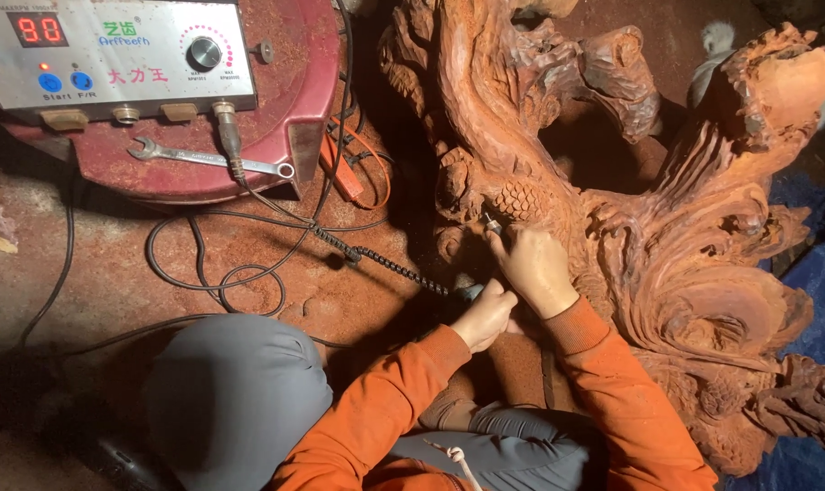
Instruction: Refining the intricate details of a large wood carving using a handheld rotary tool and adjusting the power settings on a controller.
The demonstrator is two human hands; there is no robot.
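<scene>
A large reddish wood carving [667,227] with swirling shapes and a scaled pinecone-like detail fills the right half of the view. My right hand [533,265] grips a slim rotary carving handpiece [492,223] whose tip touches the carving beside the pinecone detail. Just below it, my left hand [485,315] is closed around the rear end of the handpiece, where the black coiled cable [385,261] joins it. Both arms wear orange sleeves.
A grey control box [112,50] with a red digit display and a dial sits on a round red stool [285,118] at top left, a spanner [208,158] lying beside it. Black cables loop over the dusty floor. Blue tarp [817,273] lies at right. My grey-trousered knee [235,391] is bottom centre.
</scene>
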